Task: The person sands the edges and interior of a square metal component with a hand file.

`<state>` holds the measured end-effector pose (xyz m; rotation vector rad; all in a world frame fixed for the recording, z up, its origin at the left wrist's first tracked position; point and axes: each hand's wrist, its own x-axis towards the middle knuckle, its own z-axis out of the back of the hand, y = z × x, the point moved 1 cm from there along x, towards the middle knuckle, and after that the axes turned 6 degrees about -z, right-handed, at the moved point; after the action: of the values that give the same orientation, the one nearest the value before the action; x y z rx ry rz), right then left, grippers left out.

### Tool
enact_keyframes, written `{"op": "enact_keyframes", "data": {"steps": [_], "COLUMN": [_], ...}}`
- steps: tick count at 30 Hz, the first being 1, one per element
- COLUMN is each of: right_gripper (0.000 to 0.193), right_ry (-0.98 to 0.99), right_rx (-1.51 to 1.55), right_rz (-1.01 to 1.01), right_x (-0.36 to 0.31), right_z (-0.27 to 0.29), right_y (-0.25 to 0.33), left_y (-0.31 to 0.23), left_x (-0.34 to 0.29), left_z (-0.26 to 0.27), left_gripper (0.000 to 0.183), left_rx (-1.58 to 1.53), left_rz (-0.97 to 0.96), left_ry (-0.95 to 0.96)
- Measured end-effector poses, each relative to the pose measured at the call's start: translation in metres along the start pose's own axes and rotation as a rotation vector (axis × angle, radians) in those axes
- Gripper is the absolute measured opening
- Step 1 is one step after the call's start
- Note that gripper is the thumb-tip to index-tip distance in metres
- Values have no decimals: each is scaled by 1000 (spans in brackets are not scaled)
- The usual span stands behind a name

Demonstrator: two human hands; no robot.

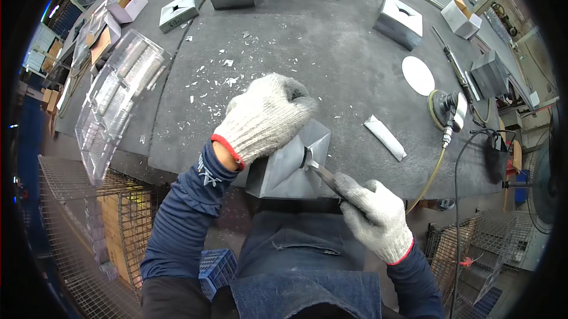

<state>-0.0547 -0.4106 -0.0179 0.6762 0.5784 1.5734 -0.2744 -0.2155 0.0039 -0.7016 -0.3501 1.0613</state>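
Observation:
A grey box with a tissue-box shape and an opening in its top (284, 172) rests tilted at the near edge of the table, close to my body. My left hand (269, 115), in a white knit glove with a red cuff, is closed on its far left side; the fingertips are partly hidden. In a matching glove, my right hand (376, 218) grips a flat-bladed hand tool (324, 176). Its blade tip meets the rim of the box's opening. Whether the tool is a file or a knife I cannot tell.
White scraps (228, 63) litter the dark table (284, 41). A similar box (400, 20) stands far right, another (178, 11) far left. To the right lie a white disc (418, 75), a hose-fed sander (448, 109) and a white packet (385, 137). Clear plastic trays (118, 100) lean left; wire cages (94, 218) flank me.

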Motion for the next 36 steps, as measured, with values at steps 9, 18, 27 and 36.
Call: {"op": "enact_keyframes", "data": {"steps": [9,18,27,36], "right_gripper": [68,50,75,76], "right_ry": [211,-23,43,285], "right_rx": [-357,5,-159,897], "right_rz": [66,-82,-384,-611], "right_x": [10,1,-25,-22], "right_z": [14,22,9,5], "right_y": [10,1,-13,-71], "left_y": [6,17,50,20], "left_x": [0,-1,-99,-100], "left_z": [-4,-2,-10,-15], "left_gripper": [49,52,65,70], "left_rx": [-27,-37,329,203], "left_rz": [23,56,-693,-494], "left_ry": [-52,-46,-231,-198]}}
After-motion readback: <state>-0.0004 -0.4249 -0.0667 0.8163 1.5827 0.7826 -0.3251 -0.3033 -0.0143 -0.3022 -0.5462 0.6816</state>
